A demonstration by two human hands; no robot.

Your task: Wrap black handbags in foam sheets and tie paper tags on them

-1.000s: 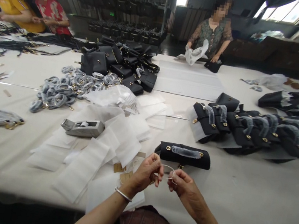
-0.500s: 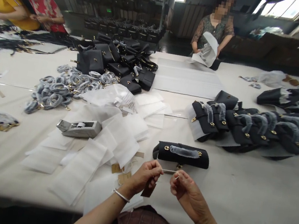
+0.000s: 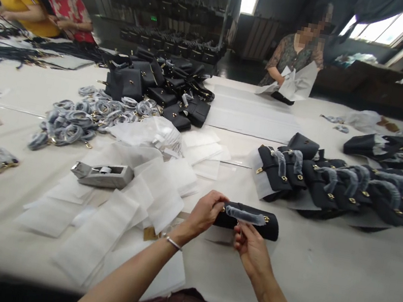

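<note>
A black handbag (image 3: 271, 227) lies on the table in front of me, its top handle (image 3: 246, 216) wrapped in clear plastic, with gold fittings at both ends. My left hand (image 3: 209, 211) is closed at the bag's left end, fingers curled by the gold ring there. Just below the handle, my right hand (image 3: 253, 247) pinches a thin pale string against the bag's near side. The brown tag is hidden from sight.
Foam sheets (image 3: 102, 237) and a tape dispenser (image 3: 102, 174) lie to the left. Beyond are coiled straps (image 3: 75, 122) and piled black bags (image 3: 125, 84). Wrapped-handle bags (image 3: 316, 180) stand in a row at right. A co-worker (image 3: 296, 58) handles white paper across the table.
Both hands have moved forward from holding the string stretched between them to the handbag. The brown tag that hung below my left hand no longer shows. The co-worker opposite has shifted the white paper.
</note>
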